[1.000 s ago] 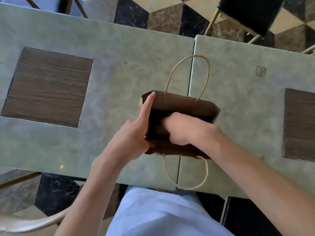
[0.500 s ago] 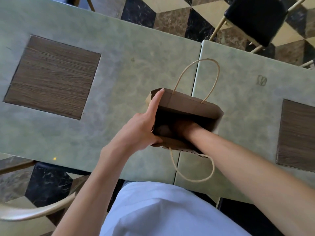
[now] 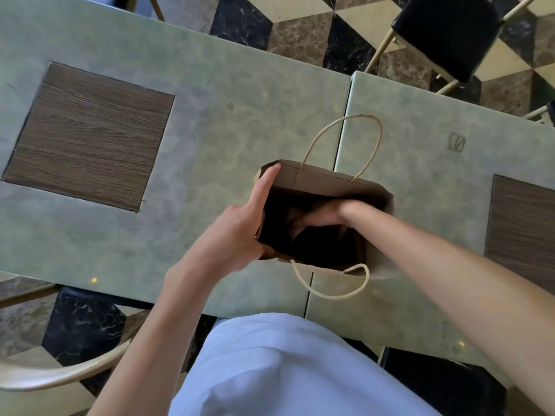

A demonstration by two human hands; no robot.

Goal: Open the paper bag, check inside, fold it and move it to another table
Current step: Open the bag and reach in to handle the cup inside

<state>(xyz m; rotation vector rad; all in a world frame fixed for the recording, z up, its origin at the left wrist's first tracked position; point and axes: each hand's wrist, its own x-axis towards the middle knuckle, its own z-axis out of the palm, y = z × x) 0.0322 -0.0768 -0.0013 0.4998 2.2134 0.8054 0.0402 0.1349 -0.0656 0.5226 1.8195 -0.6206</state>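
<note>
A brown paper bag [image 3: 327, 181] with two twisted paper handles stands upright and open, straddling the seam between two green tables. My left hand [image 3: 237, 229] grips the bag's left wall, thumb inside the near corner and forefinger stretched along the rim to the far corner. My right hand [image 3: 315, 219] is down inside the bag past the wrist, fingers spread in the dark interior. Nothing else shows inside the bag, though much of it is in shadow.
The left table [image 3: 210, 121] and the right table [image 3: 426, 163] butt together, each with a dark wood inlay. A black-seated chair [image 3: 447, 34] stands beyond the right table. A curved wooden chair back [image 3: 60, 373] is at my near left. The floor is patterned marble.
My right hand has gone from the bag's mouth down deep inside it. The bag's mouth has spread wider into a squarer opening. My left hand kept its hold on the left wall.
</note>
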